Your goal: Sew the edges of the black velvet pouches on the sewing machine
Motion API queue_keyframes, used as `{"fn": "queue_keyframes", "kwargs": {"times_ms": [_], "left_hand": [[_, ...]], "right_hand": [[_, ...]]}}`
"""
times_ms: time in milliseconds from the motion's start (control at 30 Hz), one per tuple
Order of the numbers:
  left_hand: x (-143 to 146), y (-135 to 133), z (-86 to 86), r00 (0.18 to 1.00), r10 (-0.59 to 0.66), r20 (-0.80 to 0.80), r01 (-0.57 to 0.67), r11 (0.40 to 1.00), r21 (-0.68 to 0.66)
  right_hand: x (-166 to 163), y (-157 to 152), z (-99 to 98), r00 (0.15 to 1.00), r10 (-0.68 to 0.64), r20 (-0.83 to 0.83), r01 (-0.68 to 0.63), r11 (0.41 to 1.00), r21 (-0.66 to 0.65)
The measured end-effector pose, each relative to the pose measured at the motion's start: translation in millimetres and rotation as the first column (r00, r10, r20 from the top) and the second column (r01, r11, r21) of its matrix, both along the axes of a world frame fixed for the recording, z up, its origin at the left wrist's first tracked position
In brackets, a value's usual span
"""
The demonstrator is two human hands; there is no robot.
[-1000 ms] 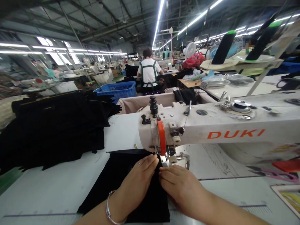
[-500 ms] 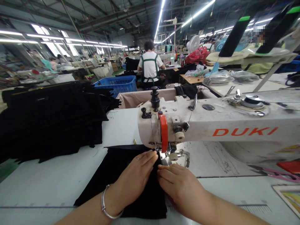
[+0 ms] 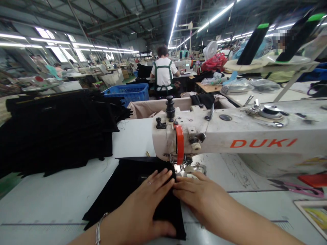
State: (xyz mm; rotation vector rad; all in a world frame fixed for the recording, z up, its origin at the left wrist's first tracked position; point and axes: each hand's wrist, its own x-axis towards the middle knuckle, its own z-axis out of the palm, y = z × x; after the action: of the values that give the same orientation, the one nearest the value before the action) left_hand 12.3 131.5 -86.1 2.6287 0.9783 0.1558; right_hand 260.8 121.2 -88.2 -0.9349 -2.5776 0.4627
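Left fingers (image 3: 163,179) spread loosely over flat black cloth (image 3: 122,185); right fingers (image 3: 187,186) touch its edge, grip unclear. A scuffed sewing machine (image 3: 217,132) stands ahead.

Left hand (image 3: 143,206): palm down, back uppermost, fingers extended forward and slightly spread. The left thumb (image 3: 163,228) extends sideways, toward the right hand's side, nearer the body than the fingers. Right hand (image 3: 204,197): palm down, fingers extended leftward; the outermost finger is set apart from the others. The right thumb is hidden. Fingertips of both hands lie close together. Left forearm (image 3: 85,237) and right forearm (image 3: 258,223) are bare and converge on the hands from opposite sides.
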Motion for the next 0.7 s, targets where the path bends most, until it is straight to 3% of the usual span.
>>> {"fn": "queue_keyframes", "kwargs": {"times_ms": [133,300,400,500,600,700], "left_hand": [[-3,-29,5.6,0.999,-0.038,0.000,0.038,0.999,-0.009],[-12,-34,2.5,0.974,0.115,0.194,-0.097,0.990,-0.101],[-16,-30,-1.7,0.940,0.191,0.283,-0.135,0.969,-0.205],[-14,-28,-4.3,0.877,0.373,0.305,-0.268,0.904,-0.334],[-12,-27,-4.4,0.746,0.588,0.312,-0.430,0.784,-0.448],[-13,-27,-3.5,0.665,0.684,0.301,-0.495,0.705,-0.507]], "right_hand": [[34,4,15.6,0.990,-0.038,0.133,0.041,0.999,-0.019],[24,37,-12.8,0.956,-0.292,0.023,0.287,0.949,0.129],[9,44,-24.8,0.931,-0.362,-0.042,0.364,0.916,0.170],[4,27,-21.8,0.957,-0.290,-0.027,0.291,0.942,0.168],[2,-5,-16.6,0.989,-0.148,-0.022,0.150,0.981,0.121],[-3,-31,-20.2,0.991,-0.109,-0.080,0.117,0.988,0.101]]}}
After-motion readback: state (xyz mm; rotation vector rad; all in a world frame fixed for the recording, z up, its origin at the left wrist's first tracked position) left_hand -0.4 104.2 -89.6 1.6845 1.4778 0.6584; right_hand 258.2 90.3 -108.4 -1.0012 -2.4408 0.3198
